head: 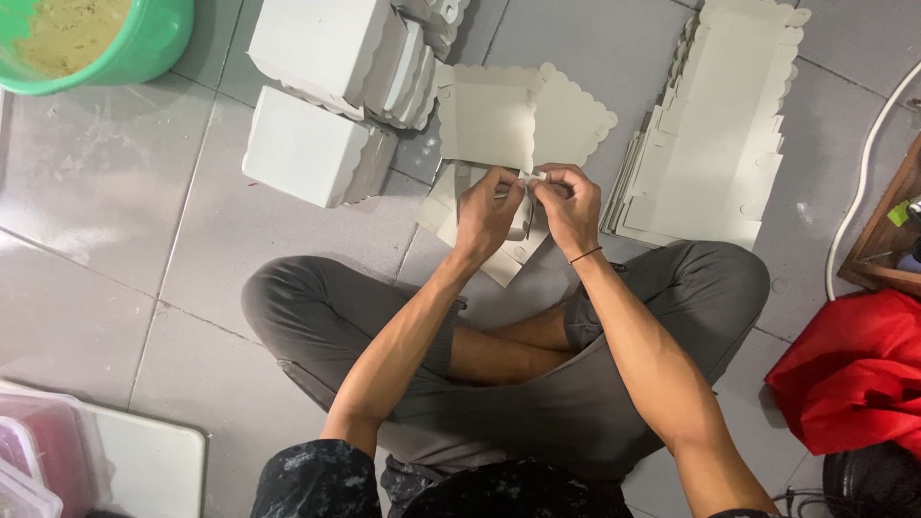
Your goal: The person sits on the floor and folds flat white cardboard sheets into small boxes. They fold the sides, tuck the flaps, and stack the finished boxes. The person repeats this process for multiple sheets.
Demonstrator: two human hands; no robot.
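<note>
2 bare hands, left hand (487, 213) and right hand (568, 203), pinch a flap of a half-folded white scalloped cardboard box (499, 120) on the tiled floor (115, 211), seemingly mid-fold, between finished boxes (312, 149) and flat blanks (710, 134).

The green tub (106, 43) was cut off by the top edge. Both hands, left hand (487, 213) and right hand (570, 203), covered the cardboard tab between them. A red cloth (854, 379) ran off the right edge.
</note>
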